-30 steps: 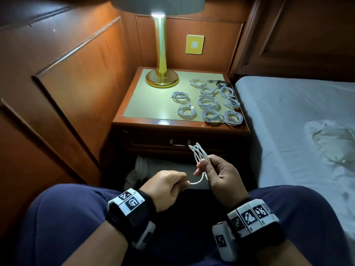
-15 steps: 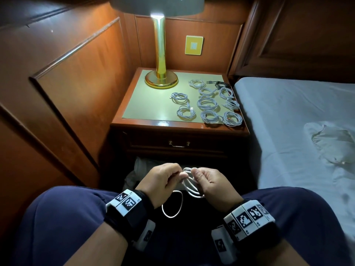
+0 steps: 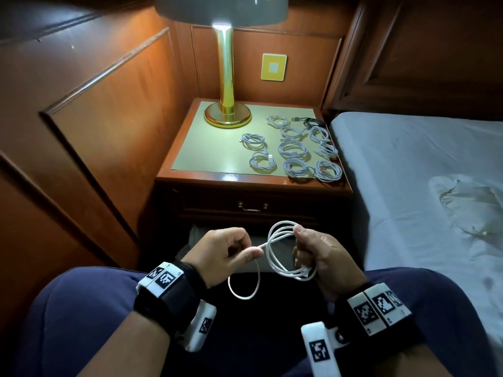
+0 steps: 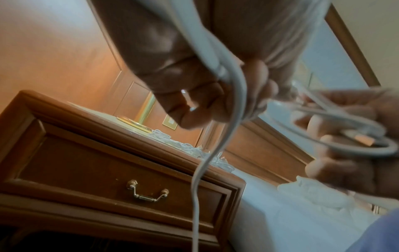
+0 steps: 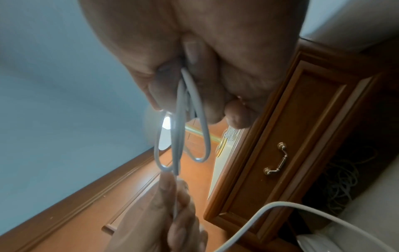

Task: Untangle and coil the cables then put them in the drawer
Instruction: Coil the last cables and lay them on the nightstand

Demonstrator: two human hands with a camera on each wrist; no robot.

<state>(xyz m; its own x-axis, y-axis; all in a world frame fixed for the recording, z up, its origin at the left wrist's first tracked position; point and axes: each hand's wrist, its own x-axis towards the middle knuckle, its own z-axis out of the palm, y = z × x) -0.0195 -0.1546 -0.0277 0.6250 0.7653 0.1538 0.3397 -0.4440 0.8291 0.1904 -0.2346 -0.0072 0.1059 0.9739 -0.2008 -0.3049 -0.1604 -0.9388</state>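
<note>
Fingers [image 3: 300,236] of the right hand [image 3: 322,257] curl round loops of a white cable [image 3: 281,257]; the left hand [image 3: 223,250] pinches its loose strand. The drawer [image 3: 251,206] is closed.

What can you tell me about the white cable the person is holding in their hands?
The white cable is thin, smooth and round, like a plastic-coated charging lead. It is partly coiled: the right hand grips a bunch of loops, and the left hand pinches the strand that leads off them. Below the left hand a slack loop hangs down over the lap. A plug shows among the loops by the right hand's fingers. It is held in the air in front of the shut drawer, touching nothing but the hands.
</note>
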